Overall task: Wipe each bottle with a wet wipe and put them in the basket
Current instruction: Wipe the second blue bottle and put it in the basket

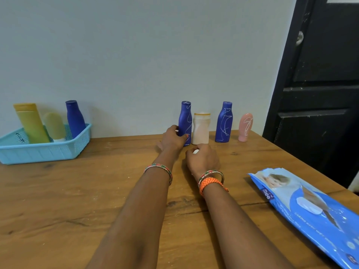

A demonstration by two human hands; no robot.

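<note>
Reaching to the far edge of the wooden bench point(77, 200), the left hand point(172, 137) wraps its grip around a scribbled dark-blue plastic bottle point(185, 121) standing upright. Right hand point(203, 159), just before it, is fisted on a white wet wipe point(195, 151). Beside stand a white bottle point(201, 129), another blue bottle point(224, 123), a pink tube point(245, 127). Light-blue mesh basket point(44, 152), far-left corner, holds three containers. Blue wipes pack point(310, 212) lies at right edge.

Your arms are bare, unsleeved. Your left wrist wears beaded bangles point(159, 170); your right wears similar bangles point(212, 174) plus an orange braided thread point(210, 184).
</note>
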